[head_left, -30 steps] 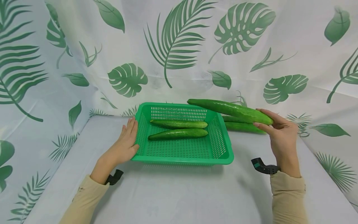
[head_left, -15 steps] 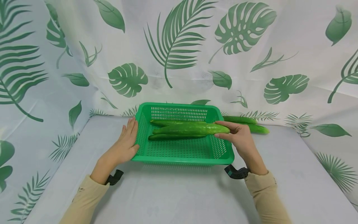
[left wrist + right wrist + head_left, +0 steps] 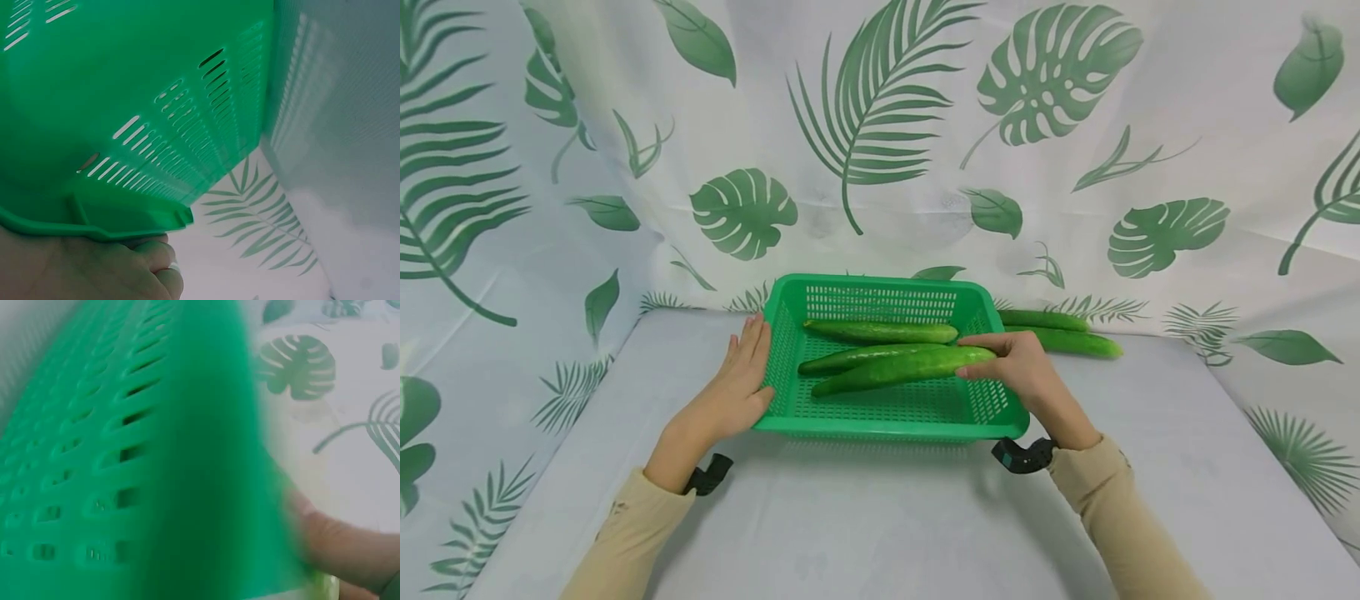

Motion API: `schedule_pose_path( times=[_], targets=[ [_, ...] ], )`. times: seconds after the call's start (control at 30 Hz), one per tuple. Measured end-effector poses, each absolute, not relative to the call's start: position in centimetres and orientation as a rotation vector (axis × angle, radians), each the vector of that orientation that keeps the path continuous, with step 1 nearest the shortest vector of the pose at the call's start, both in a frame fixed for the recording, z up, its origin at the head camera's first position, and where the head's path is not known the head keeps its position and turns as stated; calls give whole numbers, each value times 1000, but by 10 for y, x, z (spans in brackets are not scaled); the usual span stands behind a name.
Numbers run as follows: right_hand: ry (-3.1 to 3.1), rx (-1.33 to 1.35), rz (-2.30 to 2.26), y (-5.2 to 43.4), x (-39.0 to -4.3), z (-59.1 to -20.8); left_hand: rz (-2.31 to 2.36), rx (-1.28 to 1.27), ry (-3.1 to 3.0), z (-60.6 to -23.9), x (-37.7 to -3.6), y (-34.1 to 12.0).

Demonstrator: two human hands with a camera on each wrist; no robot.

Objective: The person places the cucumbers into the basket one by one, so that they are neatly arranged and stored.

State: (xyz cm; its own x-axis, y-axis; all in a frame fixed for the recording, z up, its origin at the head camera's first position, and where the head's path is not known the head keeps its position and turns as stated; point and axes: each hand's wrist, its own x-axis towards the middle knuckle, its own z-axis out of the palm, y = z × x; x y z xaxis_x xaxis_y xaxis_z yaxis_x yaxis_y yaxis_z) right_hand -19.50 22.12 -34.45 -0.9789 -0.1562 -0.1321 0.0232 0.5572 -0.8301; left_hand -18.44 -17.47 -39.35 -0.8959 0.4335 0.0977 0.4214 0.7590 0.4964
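Note:
A green plastic basket [image 3: 887, 430] with slotted walls stands mid-table in the head view. My left hand [image 3: 739, 385] rests against its left side with straight fingers; the left wrist view shows that hand [image 3: 106, 269] under the basket rim. Over the basket's right wall reaches my right hand [image 3: 1028, 379], pinching the right end of a cucumber [image 3: 891, 371] between thumb and fingers. This cucumber lies slanted inside, its left end lower, beside a darker cucumber [image 3: 835, 361]. Behind them lies another cucumber [image 3: 880, 332]. The basket wall [image 3: 200, 456] hides most of the right wrist view.
Two more cucumbers, one farther back [image 3: 1045, 320] and one nearer [image 3: 1078, 342], lie on the white table [image 3: 865, 525] right of the basket, partly hidden by it and my right hand. A leaf-printed curtain [image 3: 910, 225] closes off the back and sides.
My right hand has carried the cucumber left from above the table's right side, over the basket, then down into it toward the front. The left hand has stayed at the basket's side.

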Motion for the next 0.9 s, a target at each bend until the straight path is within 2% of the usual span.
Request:
schedule_pose_path(
  times=[0.33,0.67,0.9],
  targets=[
    [2601,-145,-1219,208,-213,-317,807,711,2925,-393,-185,-174],
    [2352,-50,-1311,195,-241,-340,813,712,2914,-393,-184,-174],
    [2480,-134,-852,181,-252,-350,809,712,2917,-393,-184,-174]
  ],
)
